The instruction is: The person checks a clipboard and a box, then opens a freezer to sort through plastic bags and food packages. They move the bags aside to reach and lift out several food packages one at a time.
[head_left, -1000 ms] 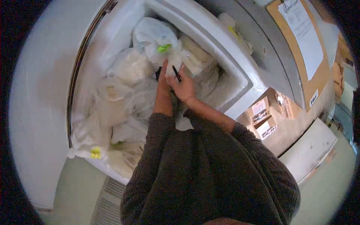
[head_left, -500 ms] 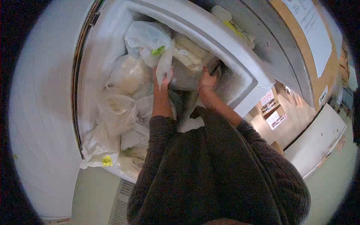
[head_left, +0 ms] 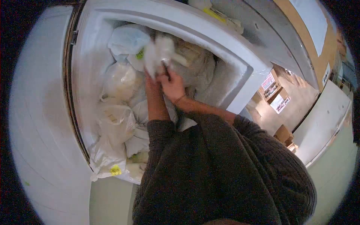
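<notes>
Both hands meet over the open freezer (head_left: 232, 56): the left hand (head_left: 152, 80) and right hand (head_left: 172, 84) grip a blurred white bag (head_left: 159, 52), lifted just above the packed bags (head_left: 116, 120) inside.

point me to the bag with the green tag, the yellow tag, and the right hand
bag with the green tag (head_left: 127, 39), head view, on its pale plastic top
yellow tag (head_left: 115, 170), head view, on the tag's middle
right hand (head_left: 173, 85), head view, on the back of the hand
</notes>
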`<action>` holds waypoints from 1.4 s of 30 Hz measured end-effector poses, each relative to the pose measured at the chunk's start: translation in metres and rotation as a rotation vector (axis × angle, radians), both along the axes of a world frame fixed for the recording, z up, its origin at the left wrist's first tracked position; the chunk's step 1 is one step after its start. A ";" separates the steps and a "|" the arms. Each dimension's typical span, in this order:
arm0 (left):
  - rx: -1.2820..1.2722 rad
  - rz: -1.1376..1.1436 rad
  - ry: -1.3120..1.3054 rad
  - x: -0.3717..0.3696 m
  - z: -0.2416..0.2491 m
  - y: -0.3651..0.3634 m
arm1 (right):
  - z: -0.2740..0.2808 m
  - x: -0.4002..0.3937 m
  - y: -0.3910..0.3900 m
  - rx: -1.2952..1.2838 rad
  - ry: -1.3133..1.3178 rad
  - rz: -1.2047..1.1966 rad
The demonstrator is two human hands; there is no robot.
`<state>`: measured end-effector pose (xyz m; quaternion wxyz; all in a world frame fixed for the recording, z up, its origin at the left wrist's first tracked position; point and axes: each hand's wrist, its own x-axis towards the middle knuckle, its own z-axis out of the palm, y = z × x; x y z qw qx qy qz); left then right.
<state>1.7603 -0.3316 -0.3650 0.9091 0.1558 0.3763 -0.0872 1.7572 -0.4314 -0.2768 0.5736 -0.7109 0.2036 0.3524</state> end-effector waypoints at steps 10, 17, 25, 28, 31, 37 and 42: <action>-0.665 0.083 0.047 0.011 -0.015 0.015 | -0.137 0.006 -0.051 -0.062 0.349 -0.763; -0.553 0.141 0.153 0.015 0.008 0.006 | -0.143 0.011 -0.047 -0.282 0.202 -0.626; 1.204 -0.283 -0.155 -0.024 0.043 -0.013 | -0.041 0.038 0.019 -0.306 -0.145 -0.345; 1.237 -0.325 -0.008 -0.008 0.064 -0.026 | -0.033 0.034 0.013 -0.220 -0.168 -0.334; 0.987 -0.175 -0.028 -0.005 0.045 -0.013 | -0.040 0.032 0.015 -0.281 -0.172 -0.303; 0.463 -0.104 0.091 0.020 -0.003 0.007 | -0.055 0.008 0.018 -0.161 -0.138 -0.671; 0.371 -0.099 0.122 0.016 -0.015 0.003 | -0.028 -0.006 -0.008 -0.216 0.278 -0.700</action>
